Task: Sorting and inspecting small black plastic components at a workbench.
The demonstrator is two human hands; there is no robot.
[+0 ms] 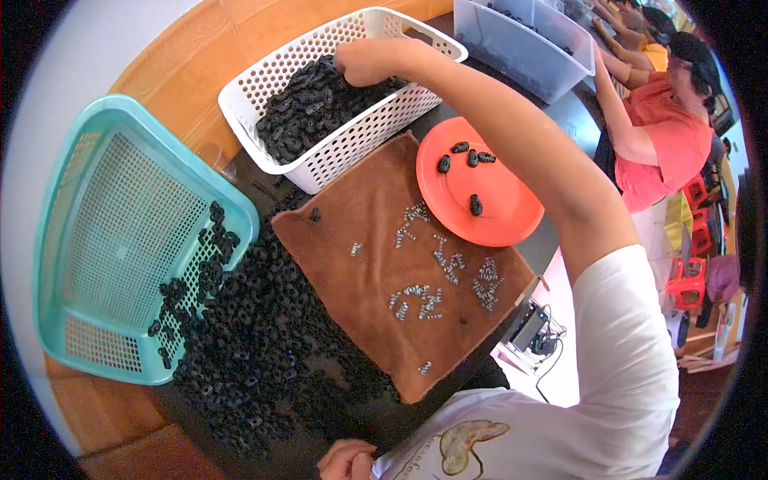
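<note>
My right hand (372, 62) reaches over the white perforated basket (360, 136), which holds a heap of small black ribbed pieces (308, 108). Its fingers are curled down at the heap, and whatever they hold is hidden. Near the lower edge my left hand (348, 460) rests close to my body with bent fingers, partly cut off; its contents cannot be made out. Under my right arm lies an orange-red round plate (500, 212) with several black pieces (476, 205). A brown cloth (344, 264) carries several little groups of small silvery pieces (416, 302).
A tilted teal basket (120, 232) stands at the left, black pieces along its lower rim. Beside it a large pile of black pieces (256, 344) covers the dark table. A clear plastic bin (520, 48) is at the far side. A person in a coral shirt (668, 132) sits at the right.
</note>
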